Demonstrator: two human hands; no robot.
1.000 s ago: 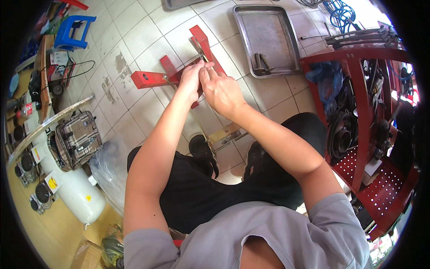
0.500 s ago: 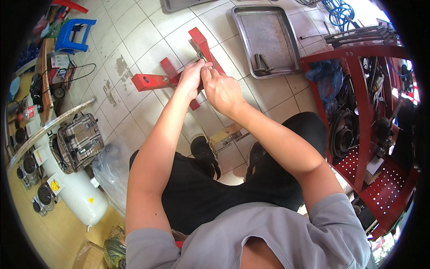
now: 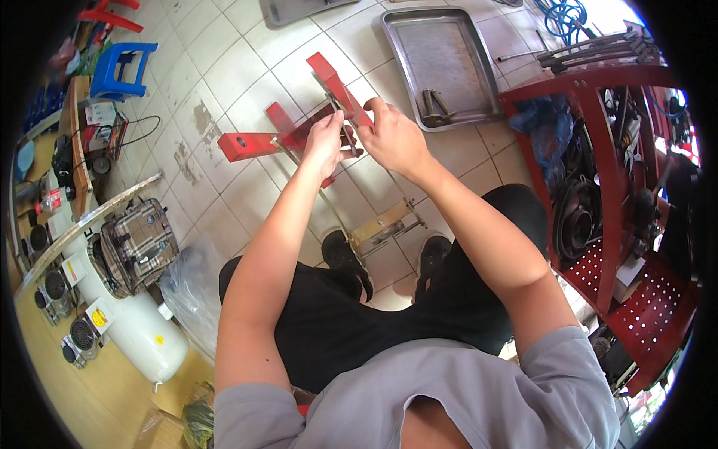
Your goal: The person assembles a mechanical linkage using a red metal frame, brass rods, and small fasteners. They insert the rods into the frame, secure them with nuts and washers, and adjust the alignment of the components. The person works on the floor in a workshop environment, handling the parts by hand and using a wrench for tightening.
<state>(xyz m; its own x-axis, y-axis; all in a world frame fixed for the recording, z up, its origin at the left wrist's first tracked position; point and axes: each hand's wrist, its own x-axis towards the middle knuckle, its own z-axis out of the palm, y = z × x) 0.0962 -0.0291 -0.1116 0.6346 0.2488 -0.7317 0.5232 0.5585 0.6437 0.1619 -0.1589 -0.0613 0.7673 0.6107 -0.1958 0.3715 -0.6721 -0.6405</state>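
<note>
A red metal frame [image 3: 247, 145] with several square-tube arms stands on the floor in front of me. Over its middle, my left hand [image 3: 324, 144] is closed on a small dark metal part with a rounded end [image 3: 357, 152], which looks like a bolt; my fingers hide most of it. Just to the right, my right hand [image 3: 396, 142] has loosely bent fingers, thumb and forefinger apart, beside the red arm's near end. Nothing shows in its grip. Thin metal rods run from the frame toward a yellowish metal bar [image 3: 381, 224] near my feet.
A grey metal tray [image 3: 437, 56] beyond my right hand holds several bolt-like parts [image 3: 436, 106]. A dark red tool cart [image 3: 591, 187] stands at the right. At the left are a blue stool [image 3: 123, 69], a white tank [image 3: 138, 337] and a plaid bag [image 3: 142, 243].
My hands were together over the frame; now they are apart, the right one shifted rightward and the left slightly down. The dark metal part between them has come into view.
</note>
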